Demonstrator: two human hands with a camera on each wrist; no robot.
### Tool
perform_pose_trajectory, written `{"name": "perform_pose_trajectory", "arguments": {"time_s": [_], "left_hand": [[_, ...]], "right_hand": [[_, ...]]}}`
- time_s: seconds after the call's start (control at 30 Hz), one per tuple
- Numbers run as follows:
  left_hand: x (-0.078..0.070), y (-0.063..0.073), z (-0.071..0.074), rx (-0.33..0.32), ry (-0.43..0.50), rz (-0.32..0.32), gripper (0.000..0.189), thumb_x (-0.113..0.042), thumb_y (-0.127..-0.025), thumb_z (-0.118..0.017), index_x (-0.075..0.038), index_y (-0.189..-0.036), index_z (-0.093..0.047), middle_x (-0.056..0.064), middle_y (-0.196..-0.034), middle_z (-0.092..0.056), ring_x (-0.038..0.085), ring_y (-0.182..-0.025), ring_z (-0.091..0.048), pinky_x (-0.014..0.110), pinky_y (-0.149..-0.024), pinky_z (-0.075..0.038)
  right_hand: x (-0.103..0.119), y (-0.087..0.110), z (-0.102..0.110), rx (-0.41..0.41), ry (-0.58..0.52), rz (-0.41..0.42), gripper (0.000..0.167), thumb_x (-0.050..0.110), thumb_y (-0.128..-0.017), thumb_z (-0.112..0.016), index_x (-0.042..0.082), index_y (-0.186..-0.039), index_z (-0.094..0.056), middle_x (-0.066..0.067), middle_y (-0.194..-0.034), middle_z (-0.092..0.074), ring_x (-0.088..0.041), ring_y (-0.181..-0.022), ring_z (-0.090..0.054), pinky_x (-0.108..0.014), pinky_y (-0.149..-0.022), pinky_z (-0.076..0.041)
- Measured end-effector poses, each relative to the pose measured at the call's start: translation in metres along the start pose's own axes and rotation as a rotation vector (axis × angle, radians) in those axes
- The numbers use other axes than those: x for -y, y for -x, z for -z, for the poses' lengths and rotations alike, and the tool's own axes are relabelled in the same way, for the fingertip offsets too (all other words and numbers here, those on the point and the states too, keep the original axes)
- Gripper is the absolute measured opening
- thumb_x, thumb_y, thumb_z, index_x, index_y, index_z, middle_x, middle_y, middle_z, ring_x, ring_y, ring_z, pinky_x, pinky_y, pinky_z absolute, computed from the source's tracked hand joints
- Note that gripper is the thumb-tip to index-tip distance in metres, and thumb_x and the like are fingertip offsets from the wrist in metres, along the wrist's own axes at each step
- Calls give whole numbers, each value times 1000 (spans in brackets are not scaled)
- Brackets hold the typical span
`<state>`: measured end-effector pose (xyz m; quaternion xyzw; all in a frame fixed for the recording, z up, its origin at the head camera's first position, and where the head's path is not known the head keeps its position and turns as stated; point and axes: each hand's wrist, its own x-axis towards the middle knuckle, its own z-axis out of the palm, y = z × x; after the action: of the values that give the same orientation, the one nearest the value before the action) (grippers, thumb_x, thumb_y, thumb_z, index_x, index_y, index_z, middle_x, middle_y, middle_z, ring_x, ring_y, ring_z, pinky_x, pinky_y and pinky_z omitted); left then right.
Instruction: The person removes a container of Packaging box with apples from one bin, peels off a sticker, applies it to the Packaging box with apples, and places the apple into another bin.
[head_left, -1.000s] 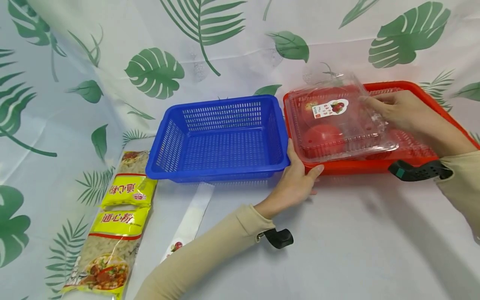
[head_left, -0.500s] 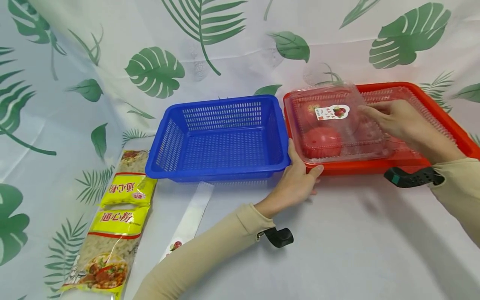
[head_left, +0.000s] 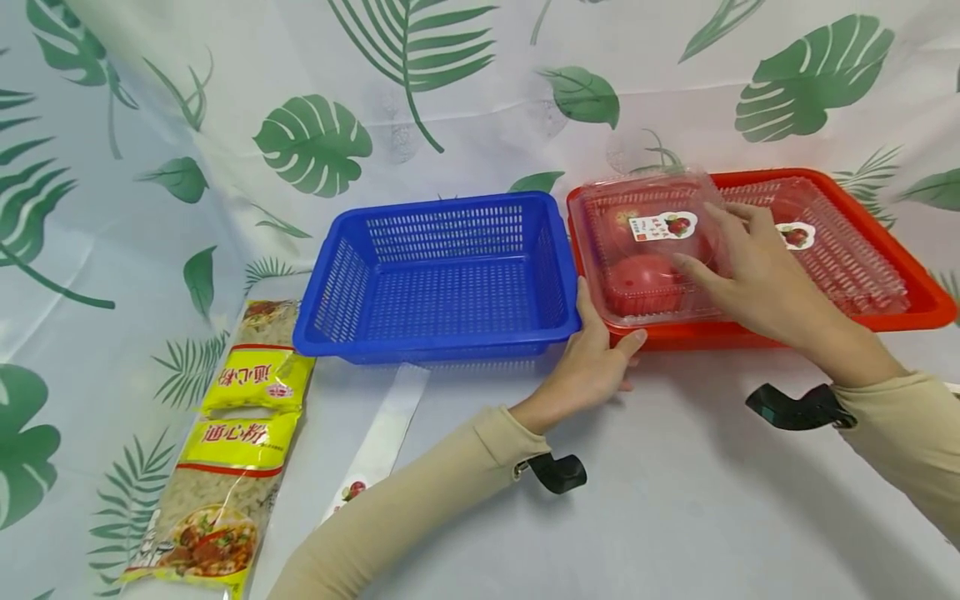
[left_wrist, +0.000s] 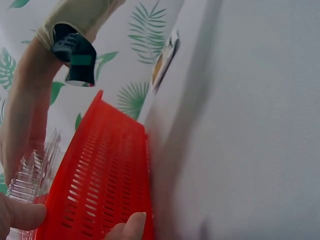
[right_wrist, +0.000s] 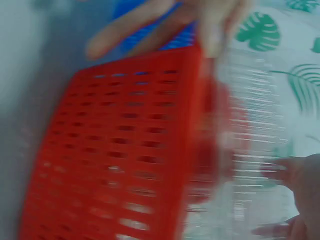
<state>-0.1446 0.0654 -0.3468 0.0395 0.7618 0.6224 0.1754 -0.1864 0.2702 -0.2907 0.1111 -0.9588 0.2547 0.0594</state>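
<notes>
In the head view, my left hand (head_left: 592,358) grips the front left corner of a red plastic basket (head_left: 675,340). The left wrist view has the thumb at the rim and a fingertip against the slotted outer wall. A clear plastic box (head_left: 592,287) holding red round fruits (head_left: 645,283) sits in the basket's left part, with a fruit sticker (head_left: 663,226) on its lid. My right hand (head_left: 765,283) lies over the right side of this lid, thumb and fingers spread and extended. Another clear box (head_left: 847,250) with a similar sticker is to its right.
A blue slotted basket (head_left: 450,287) stands directly left of the red one. Two yellow-topped food packets (head_left: 258,379) lie at the left, near a white strip (head_left: 390,425) partly under my sleeve. A leaf-patterned cloth (head_left: 465,83) rises behind.
The fruit box was tilted up with its right edge between my right fingers, then came down flat. My right hand has moved left onto the lid, exposing the second box; my left hand stays put.
</notes>
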Motion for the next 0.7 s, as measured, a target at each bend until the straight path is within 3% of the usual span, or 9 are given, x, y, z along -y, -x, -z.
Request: {"name": "perform_pose_trajectory", "arguments": {"time_s": [0.2, 0.37, 0.47, 0.63, 0.7], "left_hand": [[3, -2, -4, -4, 40, -16, 95, -23, -106, -63, -28, -168, 9, 19, -129, -67, 31, -93, -76, 49, -74, -63], [5, -2, -5, 16, 38, -13, 89, -26, -108, -59, -26, -169, 6, 19, -116, -73, 31, -91, -77, 39, -74, -63], [2, 6, -2, 69, 78, 31, 88, -30, -108, -60, -25, -169, 3, 15, -117, -72, 31, -95, -77, 36, -75, -63], [-10, 31, 27, 256, 192, 77, 76, -30, -109, -57, -17, -169, -12, 14, -138, -61, 33, -117, -71, 43, -86, -62], [-14, 40, 49, 316, 177, 11, 64, -26, -110, -53, -10, -165, -25, 16, -145, -57, 34, -120, -69, 42, -89, -62]], "right_hand": [[-10, 1, -13, -85, 42, 9, 72, 23, -101, -64, -8, -158, -31, -39, -156, -28, -57, -142, -29, -82, -102, -35], [-16, 1, -13, -105, 38, -4, 69, 23, -101, -62, -6, -157, -35, -38, -156, -28, -57, -141, -31, -82, -102, -35], [-18, 2, -12, -95, 28, 0, 70, 24, -101, -62, -5, -158, -32, -38, -156, -28, -57, -142, -30, -83, -101, -35], [-14, 7, -8, -98, -14, 2, 73, 23, -103, -64, 0, -162, -28, -35, -158, -27, -55, -144, -28, -83, -100, -35], [-8, 11, -7, -129, -30, 29, 71, 20, -103, -65, 2, -162, -30, -33, -157, -28, -53, -144, -29, -82, -99, -37]]}}
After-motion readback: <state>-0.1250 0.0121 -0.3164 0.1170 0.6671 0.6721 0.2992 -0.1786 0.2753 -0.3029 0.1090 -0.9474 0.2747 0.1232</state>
